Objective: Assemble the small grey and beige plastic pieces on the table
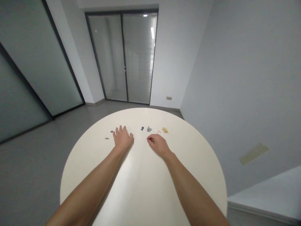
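My left hand (122,138) lies with its fingers spread on the white table top, holding nothing that I can see. Close to its fingertips sits a tiny dark piece (111,131), and a small flat grey piece (107,138) is further left. My right hand (158,144) is closed in a pinch low over the table; a bit of something dark shows at the fingertips, too small to name. Beyond it are small piles: dark pieces (142,128), blue-grey pieces (149,129), white pieces (159,130) partly behind the hand, and yellow pieces (165,130).
The round white table (141,188) reaches from my body towards a glass door (138,56) with blinds. A plain wall (246,78) stands to the right, and frosted panels (42,62) are on the left. Grey floor (28,163) surrounds the table.
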Demonstrator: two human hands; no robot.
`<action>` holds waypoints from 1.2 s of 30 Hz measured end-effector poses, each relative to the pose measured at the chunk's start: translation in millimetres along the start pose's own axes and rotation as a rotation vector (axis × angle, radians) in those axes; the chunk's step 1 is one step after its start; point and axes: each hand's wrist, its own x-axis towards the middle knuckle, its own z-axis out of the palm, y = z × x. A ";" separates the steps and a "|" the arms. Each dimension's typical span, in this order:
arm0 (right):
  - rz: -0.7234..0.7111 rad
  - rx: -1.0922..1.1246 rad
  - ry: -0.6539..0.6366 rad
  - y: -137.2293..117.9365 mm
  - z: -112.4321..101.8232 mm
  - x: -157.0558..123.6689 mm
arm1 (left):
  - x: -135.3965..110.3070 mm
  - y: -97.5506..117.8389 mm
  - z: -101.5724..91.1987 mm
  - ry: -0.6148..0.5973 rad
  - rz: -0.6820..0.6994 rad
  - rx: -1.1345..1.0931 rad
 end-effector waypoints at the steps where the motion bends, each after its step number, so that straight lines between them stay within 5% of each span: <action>1: 0.002 0.000 0.001 0.1 0.3 0.0 | 1.9 -3.6 -0.4 -0.010 -0.025 0.006; 11: -0.002 -0.007 0.004 0.4 4.5 1.5 | 7.9 -23.3 4.9 -0.094 -0.117 0.073; 19: -0.006 0.002 0.002 -0.7 2.7 1.7 | -16.5 18.5 1.1 -0.042 0.275 -0.091; 26: -0.046 0.002 0.019 3.9 6.1 2.4 | -15.1 25.7 8.7 -0.232 0.559 -0.466; 36: -0.049 0.039 0.047 5.7 9.4 2.7 | -17.3 27.4 8.6 -0.286 0.509 -0.853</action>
